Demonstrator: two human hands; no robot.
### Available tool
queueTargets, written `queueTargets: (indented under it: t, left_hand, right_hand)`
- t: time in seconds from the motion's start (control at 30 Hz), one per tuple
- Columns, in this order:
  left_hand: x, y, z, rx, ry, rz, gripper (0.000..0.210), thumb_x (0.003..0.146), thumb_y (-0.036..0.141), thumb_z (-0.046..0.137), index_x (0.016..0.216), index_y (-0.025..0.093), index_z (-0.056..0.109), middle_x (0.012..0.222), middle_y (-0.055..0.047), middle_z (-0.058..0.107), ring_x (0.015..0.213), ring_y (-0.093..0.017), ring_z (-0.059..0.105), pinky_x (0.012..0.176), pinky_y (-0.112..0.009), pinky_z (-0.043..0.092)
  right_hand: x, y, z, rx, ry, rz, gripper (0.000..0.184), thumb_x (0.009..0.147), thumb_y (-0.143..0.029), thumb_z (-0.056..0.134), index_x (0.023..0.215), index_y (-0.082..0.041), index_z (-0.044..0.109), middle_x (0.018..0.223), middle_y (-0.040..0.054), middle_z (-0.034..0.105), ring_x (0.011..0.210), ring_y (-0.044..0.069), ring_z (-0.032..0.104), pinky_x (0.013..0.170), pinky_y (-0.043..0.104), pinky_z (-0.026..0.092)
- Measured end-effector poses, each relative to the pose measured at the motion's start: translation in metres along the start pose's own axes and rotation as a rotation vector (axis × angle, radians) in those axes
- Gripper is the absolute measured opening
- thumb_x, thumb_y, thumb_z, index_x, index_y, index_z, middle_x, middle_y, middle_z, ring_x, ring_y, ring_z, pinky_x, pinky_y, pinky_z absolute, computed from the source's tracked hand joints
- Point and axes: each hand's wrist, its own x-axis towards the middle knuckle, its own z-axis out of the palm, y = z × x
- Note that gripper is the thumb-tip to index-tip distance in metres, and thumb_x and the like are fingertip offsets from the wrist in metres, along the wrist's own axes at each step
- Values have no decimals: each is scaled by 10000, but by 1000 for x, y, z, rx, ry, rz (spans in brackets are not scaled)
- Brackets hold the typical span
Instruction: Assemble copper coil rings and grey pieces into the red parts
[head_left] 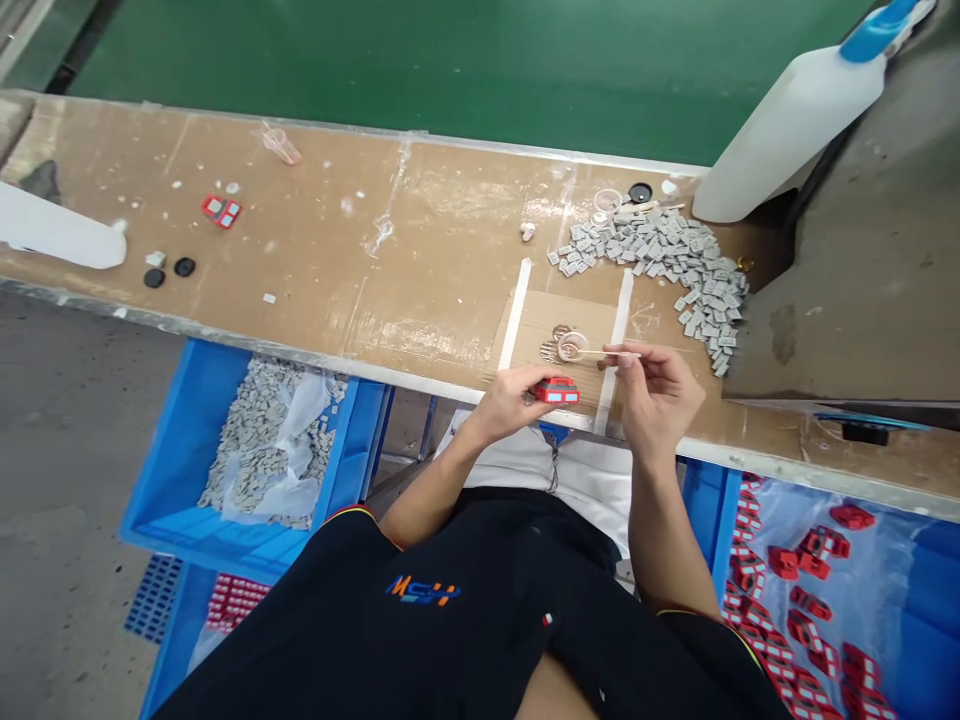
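Between the thumb and fingers of my left hand [510, 404] is a small red toy car body [557, 391] with pale windows, held just over the bench's front edge. My right hand [664, 395] pinches a thin pale stick [598, 352]. The stick's far end reaches into a small clear round cup [572, 346] on a cardboard piece [551, 308]. White tape strips [516, 313] run along both sides of the cardboard. Dark brown ring marks lie beside the cup. What the cup contains is too small to make out.
Many small grey rectangular pieces [660, 245] are heaped at the right, beside a white bottle [787, 135] and a metal box [847, 260]. Another red car body [221, 211] lies far left. Blue bins [154, 470] stand below, one with grey pieces, another with red car bodies [810, 603].
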Motion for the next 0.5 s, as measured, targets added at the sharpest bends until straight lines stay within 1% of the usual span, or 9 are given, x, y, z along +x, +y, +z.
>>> queueTargets:
  t: [0.07, 0.17, 0.23, 0.37, 0.5]
  left_hand:
    - [0, 1, 1, 4, 3, 17, 216, 900, 259, 701, 1083, 146, 716, 1037, -92, 786, 892, -172, 738, 770, -253, 577]
    - [1, 1, 2, -1, 17, 39, 205, 896, 248, 706, 1071, 141, 712, 1028, -97, 783, 895, -176, 737, 770, -251, 573]
    - [1, 1, 2, -6, 19, 34, 210, 893, 240, 709, 1076, 137, 710, 1020, -100, 781, 890, -177, 736, 769, -251, 572]
    - [1, 2, 2, -13, 7, 11, 223, 899, 266, 707, 1084, 142, 708, 1002, -91, 777, 866, -172, 731, 759, -249, 570]
    - [1, 1, 1, -9, 3, 18, 218, 906, 282, 699, 1080, 151, 708, 999, -84, 775, 872, -175, 731, 752, -249, 568]
  right_hand:
    - [-7, -5, -6, -43, -12, -18, 180, 899, -383, 724, 906, -203, 716, 856, 50, 798, 733, 179, 758, 721, 319, 611]
    - [-19, -9, -14, -147, -95, -58, 124, 916, -337, 708, 934, -217, 734, 879, 48, 805, 802, 195, 771, 767, 336, 617]
    - [-24, -10, -17, -202, -142, -88, 112, 925, -325, 696, 946, -224, 741, 890, 47, 807, 806, 200, 774, 767, 340, 621]
    - [-28, -8, -16, -241, -176, -130, 92, 927, -302, 692, 943, -230, 745, 879, 39, 809, 782, 199, 777, 727, 322, 623]
    - [-28, -6, -12, -252, -185, -143, 83, 928, -294, 691, 944, -231, 742, 875, 37, 809, 775, 198, 777, 707, 313, 620]
